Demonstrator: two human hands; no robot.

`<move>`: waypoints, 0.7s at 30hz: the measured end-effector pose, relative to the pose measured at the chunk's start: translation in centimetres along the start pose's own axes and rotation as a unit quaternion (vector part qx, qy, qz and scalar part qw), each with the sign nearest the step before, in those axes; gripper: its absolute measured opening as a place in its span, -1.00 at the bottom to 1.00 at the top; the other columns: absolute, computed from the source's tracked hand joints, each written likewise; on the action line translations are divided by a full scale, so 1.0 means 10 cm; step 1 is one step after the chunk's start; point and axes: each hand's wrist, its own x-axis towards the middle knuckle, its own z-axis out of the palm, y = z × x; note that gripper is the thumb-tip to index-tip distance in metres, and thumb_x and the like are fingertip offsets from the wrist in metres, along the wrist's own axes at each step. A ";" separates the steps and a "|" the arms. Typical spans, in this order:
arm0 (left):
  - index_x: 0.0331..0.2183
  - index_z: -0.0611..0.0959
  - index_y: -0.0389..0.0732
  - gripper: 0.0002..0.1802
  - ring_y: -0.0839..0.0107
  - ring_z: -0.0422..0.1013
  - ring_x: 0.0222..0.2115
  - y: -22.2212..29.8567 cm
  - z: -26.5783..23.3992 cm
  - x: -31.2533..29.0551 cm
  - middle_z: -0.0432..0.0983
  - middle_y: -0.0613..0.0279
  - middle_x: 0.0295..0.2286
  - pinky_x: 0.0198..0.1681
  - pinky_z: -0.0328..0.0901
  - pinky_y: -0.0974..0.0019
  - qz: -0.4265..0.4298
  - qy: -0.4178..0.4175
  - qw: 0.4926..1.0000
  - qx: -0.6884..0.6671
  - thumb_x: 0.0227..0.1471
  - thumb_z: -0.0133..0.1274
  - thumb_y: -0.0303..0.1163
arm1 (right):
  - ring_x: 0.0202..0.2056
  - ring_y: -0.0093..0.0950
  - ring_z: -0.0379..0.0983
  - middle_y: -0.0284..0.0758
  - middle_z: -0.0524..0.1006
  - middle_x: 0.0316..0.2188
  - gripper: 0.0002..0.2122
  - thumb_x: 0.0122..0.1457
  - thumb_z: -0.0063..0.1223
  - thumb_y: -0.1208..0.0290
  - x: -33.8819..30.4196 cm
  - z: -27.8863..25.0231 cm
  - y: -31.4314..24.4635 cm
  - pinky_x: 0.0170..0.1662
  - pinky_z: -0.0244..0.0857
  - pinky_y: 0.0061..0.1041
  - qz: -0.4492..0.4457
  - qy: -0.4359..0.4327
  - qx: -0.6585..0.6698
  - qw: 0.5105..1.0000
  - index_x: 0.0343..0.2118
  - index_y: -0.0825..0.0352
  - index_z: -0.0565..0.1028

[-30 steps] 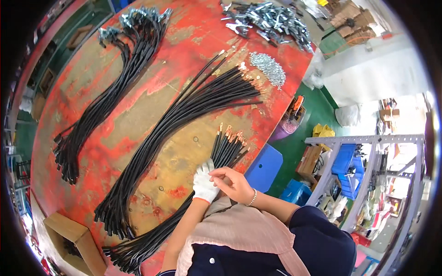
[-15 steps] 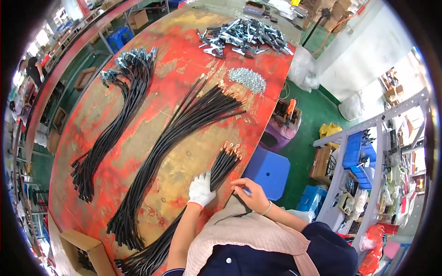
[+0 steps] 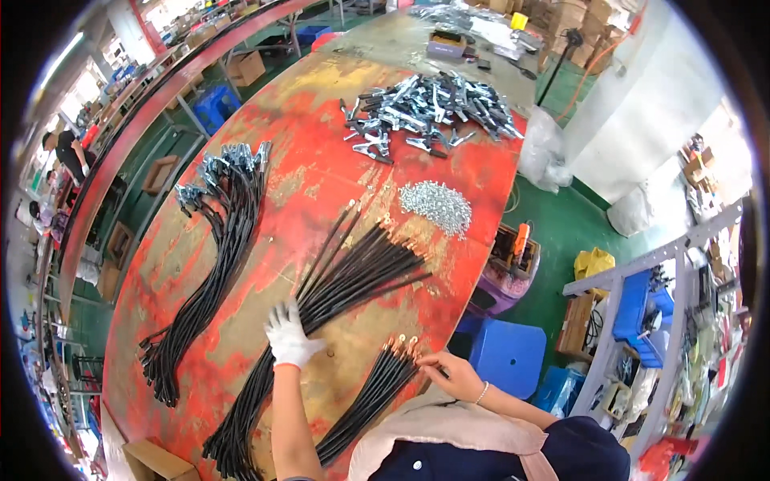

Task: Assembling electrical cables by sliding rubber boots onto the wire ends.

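Observation:
My left hand [image 3: 292,337], in a white glove, lies on the middle bundle of black cables [image 3: 337,290], fingers stretched over it and thumb apart. Copper lugs [image 3: 399,234] fan out at that bundle's far end. My bare right hand [image 3: 455,378] has its fingers pinched together beside the copper ends of a smaller black cable bundle [image 3: 370,390] near the table's right edge. What the pinch holds, if anything, is too small to tell. Farther left lies a third bundle of cables with metal clamps [image 3: 228,164] on its far ends.
On the red, worn table [image 3: 309,188] sit a heap of clamps [image 3: 437,108] and a pile of small silvery parts [image 3: 437,207]. A cardboard box [image 3: 156,462] is at the near left. Beside the table's right edge stand a blue stool [image 3: 507,357] and a purple container [image 3: 501,290].
My left hand has moved left and away from the small bundle onto the middle one. My right hand has come to the small bundle's copper ends. The view has tilted up.

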 end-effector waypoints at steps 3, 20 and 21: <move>0.26 0.05 -0.17 0.41 -0.07 -0.07 0.26 0.02 -0.05 0.50 0.04 -0.10 0.22 0.27 -0.12 -0.17 -0.067 -0.088 0.994 -0.023 -0.56 0.40 0.15 | -0.31 -0.35 0.53 -0.24 0.56 -0.29 -0.81 0.16 0.06 0.49 0.52 -0.43 0.23 -0.24 0.40 -0.44 -0.027 -0.014 -0.085 0.996 -0.15 0.31 0.52; -0.18 0.49 -0.20 -0.15 0.14 0.44 -0.23 0.43 0.51 0.38 0.51 0.05 -0.27 -0.13 0.33 0.15 -0.120 -0.041 0.992 -0.007 -0.36 0.26 0.29 | 0.02 -0.26 0.35 -0.22 0.42 0.01 -0.51 0.08 0.15 0.36 2.38 -0.31 0.77 0.10 0.18 -0.24 -0.213 -0.132 -0.193 0.949 0.09 0.29 0.33; -0.18 0.50 -0.20 -0.15 0.14 0.45 -0.23 0.44 0.51 0.38 0.52 0.05 -0.28 -0.13 0.33 0.15 -0.125 -0.044 0.991 -0.006 -0.36 0.26 0.29 | 0.11 -0.27 0.25 -0.25 0.36 0.08 -0.46 0.09 0.14 0.31 2.45 -0.14 0.77 0.18 0.07 -0.20 -0.236 -0.161 -0.224 0.932 0.14 0.27 0.28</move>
